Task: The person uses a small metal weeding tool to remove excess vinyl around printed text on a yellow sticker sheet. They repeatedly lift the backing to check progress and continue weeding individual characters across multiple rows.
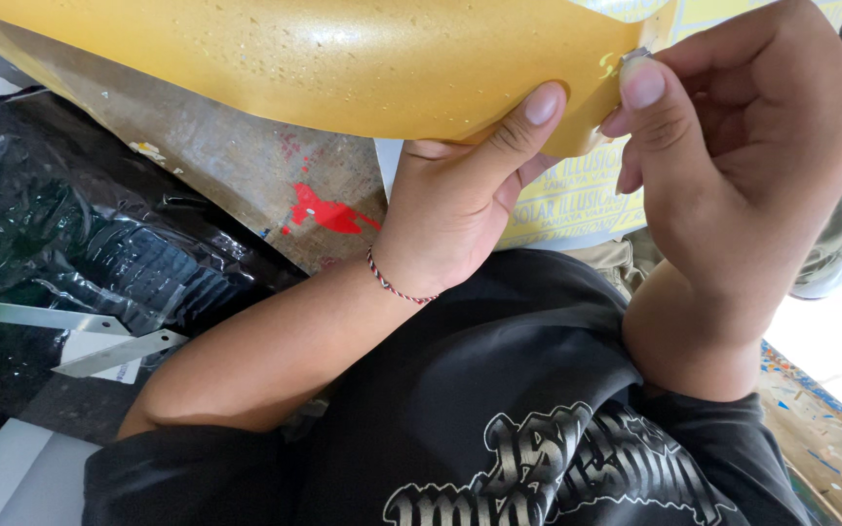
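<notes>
Left hand (pixel 460 209): closed on the lower edge of a glossy yellow vinyl sheet (pixel 343 58), thumb pressed flat on the upper face, remaining fingers hidden beneath. A red-and-white braided cord bracelet (pixel 392 282) sits at the wrist.

Right hand (pixel 743 156): thumb and forefinger pinched tight on a small metallic piece (pixel 634 55) at the sheet's right-hand edge; what the piece is cannot be told. The other fingers are curled into the palm.

The sheet spans the top of the view, curving downward, raised above a worn work surface (pixel 236 166) marked with a red paint blotch (pixel 328 214). Beneath the hands lies a yellow printed sheet (pixel 577 200). Crumpled black plastic film (pixel 70 224) lies to the left, with two pale strips (pixel 109 353) resting on it. The person wears a black printed T-shirt (pixel 499 409).
</notes>
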